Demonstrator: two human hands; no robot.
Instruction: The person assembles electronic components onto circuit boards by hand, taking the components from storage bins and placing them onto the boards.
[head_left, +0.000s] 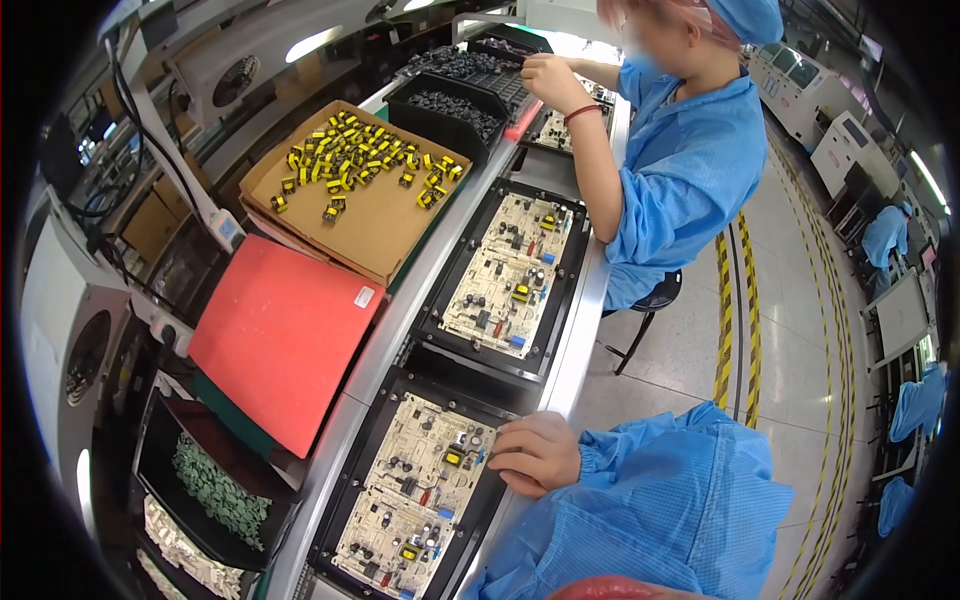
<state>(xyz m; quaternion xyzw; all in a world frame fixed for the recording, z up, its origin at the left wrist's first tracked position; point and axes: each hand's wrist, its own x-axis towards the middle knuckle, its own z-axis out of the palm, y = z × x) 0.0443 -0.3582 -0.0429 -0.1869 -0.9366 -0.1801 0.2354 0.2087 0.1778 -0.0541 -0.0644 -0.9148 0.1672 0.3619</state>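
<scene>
My right hand [537,455] rests at the right rim of the nearest black carrier frame [340,515]. Its fingers are slightly bent and apart, lying over the rim, with nothing seen in them. In this frame lie two cream circuit boards [455,425] carrying yellow-and-black transformers, capacitors, and red and blue parts. My left hand does not show. Farther up the line, a second black carrier frame [460,345] holds similar boards [515,225].
Left of the line lie a red sheet [285,340], a cardboard tray [290,225] of yellow-and-black transformers [350,150], and a black bin of green parts [220,490]. Black bins [480,145] stand farther off. A co-worker in blue [690,160] sits at the far right side, hands raised over the line.
</scene>
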